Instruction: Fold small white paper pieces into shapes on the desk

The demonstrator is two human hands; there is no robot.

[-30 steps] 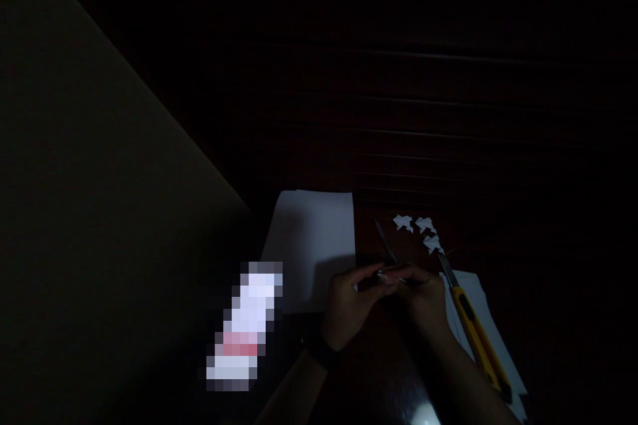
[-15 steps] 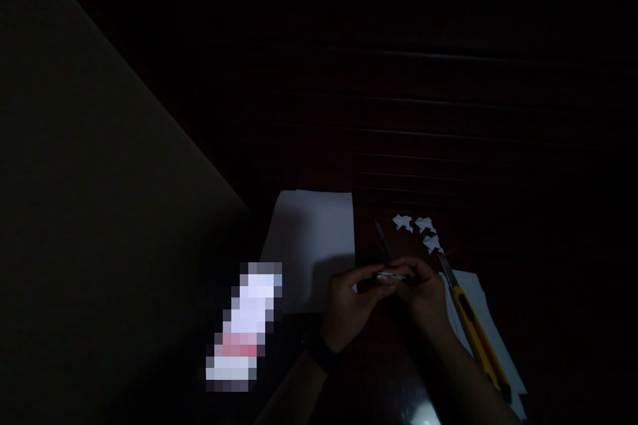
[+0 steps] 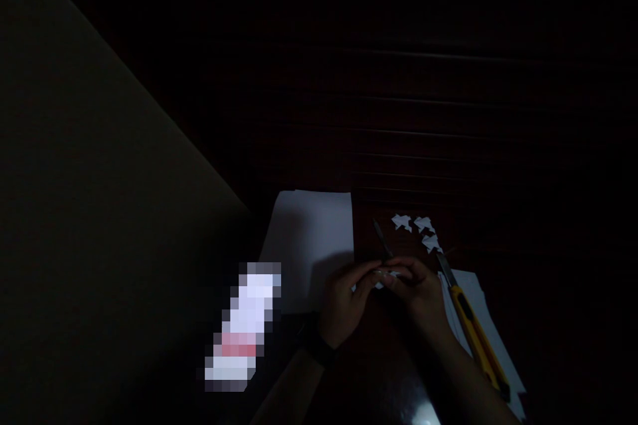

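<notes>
The scene is very dark. My left hand [image 3: 345, 303] and my right hand [image 3: 423, 293] meet fingertip to fingertip over a dark wooden table [image 3: 473, 146]. Both pinch a small white folded paper piece [image 3: 386, 277] between them. A dark band sits on my left wrist. Just beyond my fingers lies a thin dark pen-like tool [image 3: 382, 242]. Three small white folded paper shapes [image 3: 417, 230] lie a little farther back and to the right.
A white paper sheet [image 3: 309, 239] lies left of my hands. A yellow utility knife [image 3: 473, 329] with its blade out rests on another white sheet [image 3: 491, 335] to the right. A blurred white and pink object [image 3: 242, 327] is at lower left. A large dim slanted surface [image 3: 90, 212] fills the left.
My fingers have shifted slightly on the small paper piece, and the view has drifted a little; everything on the table stays where it was.
</notes>
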